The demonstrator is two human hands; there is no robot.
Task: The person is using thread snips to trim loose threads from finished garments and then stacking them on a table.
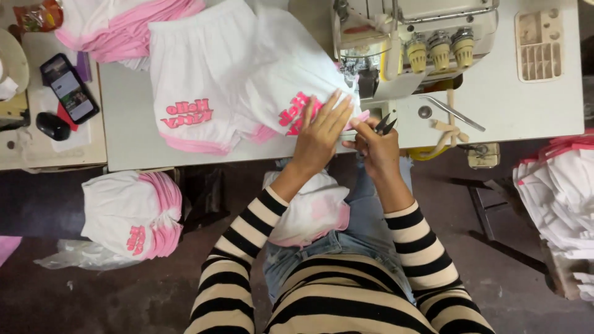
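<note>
The left hand (322,133) is lying flat, pressing white pink-trimmed cotton shorts (278,86); beside it, the right hand (376,143) is gripping small black thread snips (385,124). Finished shorts are lying left; more remain.

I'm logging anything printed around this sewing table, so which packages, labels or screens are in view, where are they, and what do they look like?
Black rectangular smartphone: side table, far left, screen lit.
Orange-red shiny snack packet: top left corner, crumpled.
Pink printed lettering: on the white pink-hemmed shorts spread on the table.
Pink print: on the white garment beside the left hand.

Matt white cloth shorts (272,80), glossy metal snips (383,124).
</note>
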